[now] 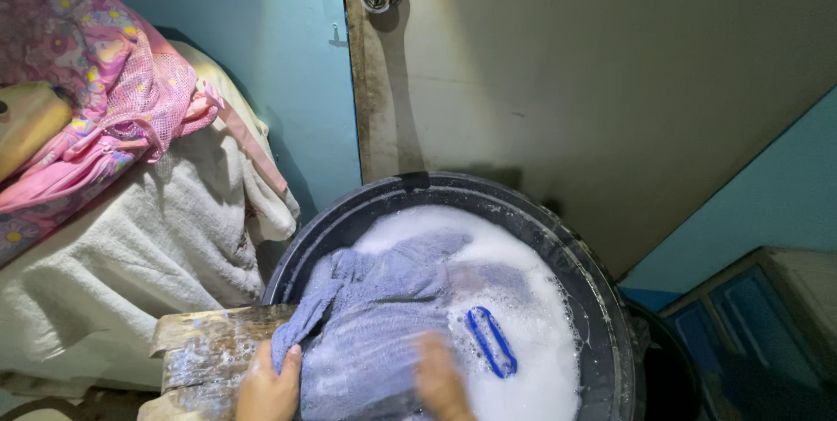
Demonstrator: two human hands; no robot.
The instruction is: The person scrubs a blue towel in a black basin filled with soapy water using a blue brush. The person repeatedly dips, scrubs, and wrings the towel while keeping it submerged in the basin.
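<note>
The left hand (267, 386) grips the edge of a wet blue-grey towel (384, 316) against a wooden washboard (209, 356); the right hand (440, 379) lies on the towel, blurred, grip state undeterminable. The towel lies in a dark round basin (602, 299) of suds; a blue brush (491, 342) floats just beside it.

Right hand (440, 379) motion-blurred at bottom centre, both hands cut off by the bottom edge, left hand (268, 383) partly behind the wet cloth (384, 316), basin (602, 299) bottom hidden under suds

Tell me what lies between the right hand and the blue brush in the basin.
In the head view, only soapy foam and a strip of wet blue-grey cloth separate the right hand from the blue brush.
</note>
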